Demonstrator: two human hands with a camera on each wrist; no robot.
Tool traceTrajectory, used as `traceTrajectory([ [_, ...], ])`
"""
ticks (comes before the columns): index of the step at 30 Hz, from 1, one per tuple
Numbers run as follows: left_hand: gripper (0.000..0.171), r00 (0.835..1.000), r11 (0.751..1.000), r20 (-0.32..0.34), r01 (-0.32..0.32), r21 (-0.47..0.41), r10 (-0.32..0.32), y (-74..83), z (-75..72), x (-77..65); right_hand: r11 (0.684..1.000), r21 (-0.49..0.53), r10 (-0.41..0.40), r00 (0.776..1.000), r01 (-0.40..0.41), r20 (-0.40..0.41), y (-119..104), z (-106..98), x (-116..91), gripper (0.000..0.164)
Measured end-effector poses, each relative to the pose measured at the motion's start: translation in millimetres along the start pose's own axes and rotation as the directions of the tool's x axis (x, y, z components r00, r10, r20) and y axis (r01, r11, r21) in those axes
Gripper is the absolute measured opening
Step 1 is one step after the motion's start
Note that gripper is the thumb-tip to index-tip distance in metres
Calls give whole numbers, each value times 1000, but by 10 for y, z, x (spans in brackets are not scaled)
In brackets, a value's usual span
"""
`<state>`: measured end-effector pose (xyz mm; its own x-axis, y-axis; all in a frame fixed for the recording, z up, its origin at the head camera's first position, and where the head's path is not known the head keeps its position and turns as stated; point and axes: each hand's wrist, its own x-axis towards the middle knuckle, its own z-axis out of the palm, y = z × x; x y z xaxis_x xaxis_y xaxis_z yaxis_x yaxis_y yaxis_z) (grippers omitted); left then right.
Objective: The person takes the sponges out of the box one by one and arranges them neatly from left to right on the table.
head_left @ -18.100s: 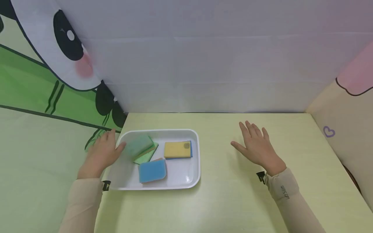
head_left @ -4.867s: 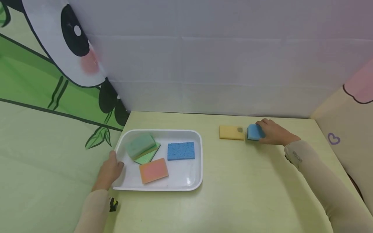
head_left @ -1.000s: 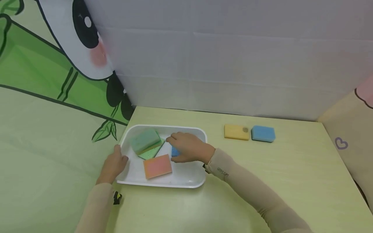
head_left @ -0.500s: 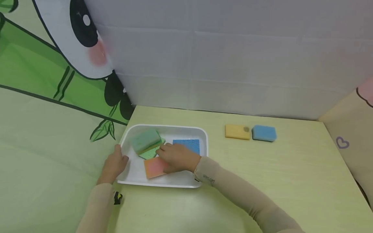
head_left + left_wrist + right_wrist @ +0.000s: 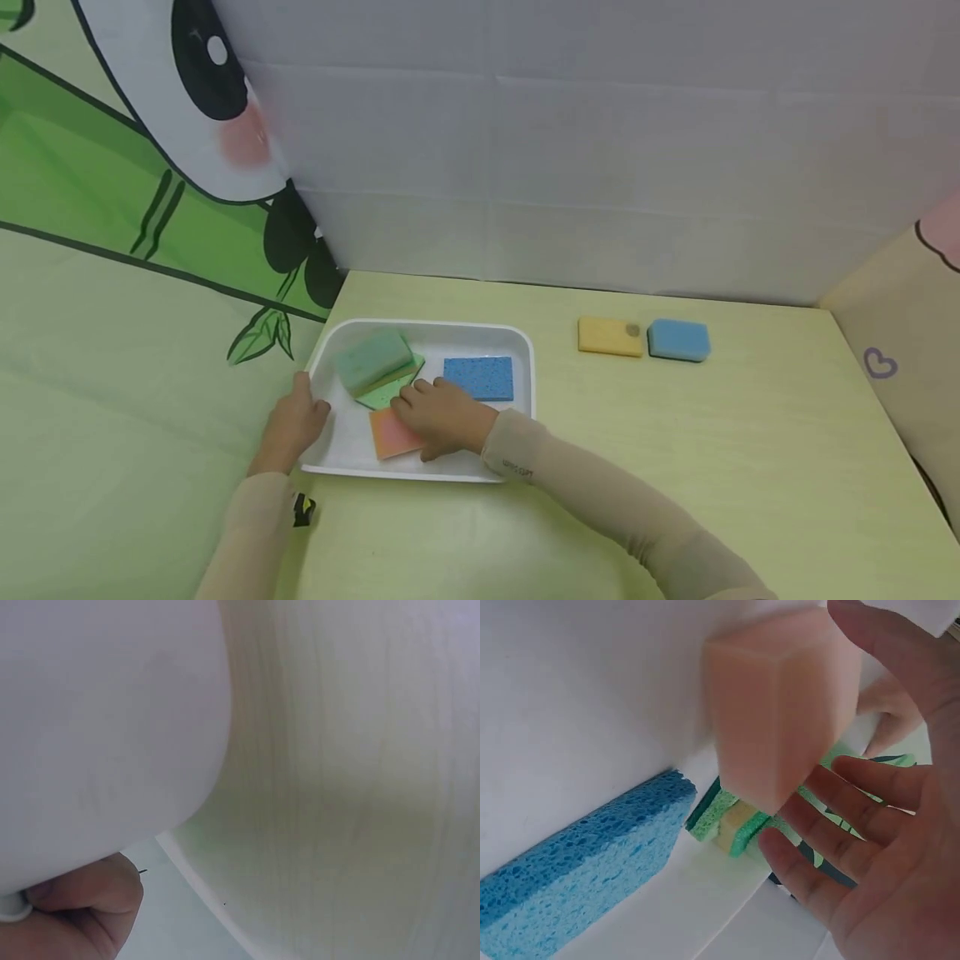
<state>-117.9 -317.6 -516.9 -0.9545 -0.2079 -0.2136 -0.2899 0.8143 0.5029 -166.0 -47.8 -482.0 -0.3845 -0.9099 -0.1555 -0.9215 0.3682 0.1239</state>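
My left hand (image 5: 292,423) grips the left rim of a white tray (image 5: 465,467), thumb and fingers curled round the edge (image 5: 82,900). Inside the tray my right hand (image 5: 442,414) is over a pink-orange sponge (image 5: 393,433), covering its right part. Fingertips are right at one side of this sponge (image 5: 750,712) and the thumb is by the opposite side; the fingers are spread and fairly straight. To the right lies a speckled blue sponge (image 5: 480,377). Behind, a thick green sponge (image 5: 375,362) leans on a flatter light green one (image 5: 392,392).
On the table right of the tray, a yellow sponge (image 5: 603,335) with a dark round spot and a lighter blue sponge (image 5: 678,339) lie in a row, slightly apart. A grey-white backdrop (image 5: 600,167) rises at the table's back edge.
My right hand has moved from the speckled blue sponge to the pink-orange one. Since the oldest frame, the yellow and light blue sponges have gone from the tray to the table.
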Motion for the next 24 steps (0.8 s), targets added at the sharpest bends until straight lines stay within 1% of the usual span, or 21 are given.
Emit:
traceTrajectory([
  [3,48,1000,1000,-1,-3,1,3,9,6,1,999,-48,5,1000,-5,-2,-16,48,-1,84],
  [5,47,1000,1000,-2,-6,2,6,6,8,4,998,-64,10,1000,-11,-22,-17,78,1,74],
  [7,47,1000,1000,-3,-5,1,5,2,12,7,998,-68,11,999,-14,-45,-14,96,1,64],
  [10,48,1000,1000,-3,0,3,0,-1,17,10,998,-55,8,998,-11,-62,-8,111,2,57],
  [16,50,1000,1000,10,8,-3,-8,21,0,10,1000,1,-4,998,4,-64,20,109,-5,62],
  [18,51,1000,1000,13,8,-4,-8,27,-6,7,999,35,-12,997,14,-74,55,96,-6,59],
  [21,51,1000,1000,11,7,-3,-7,30,-7,5,994,105,-17,996,26,-85,135,33,-27,56],
  [24,50,1000,1000,12,8,-3,-8,26,-4,3,988,154,-18,997,30,-82,224,-74,-83,56],
])
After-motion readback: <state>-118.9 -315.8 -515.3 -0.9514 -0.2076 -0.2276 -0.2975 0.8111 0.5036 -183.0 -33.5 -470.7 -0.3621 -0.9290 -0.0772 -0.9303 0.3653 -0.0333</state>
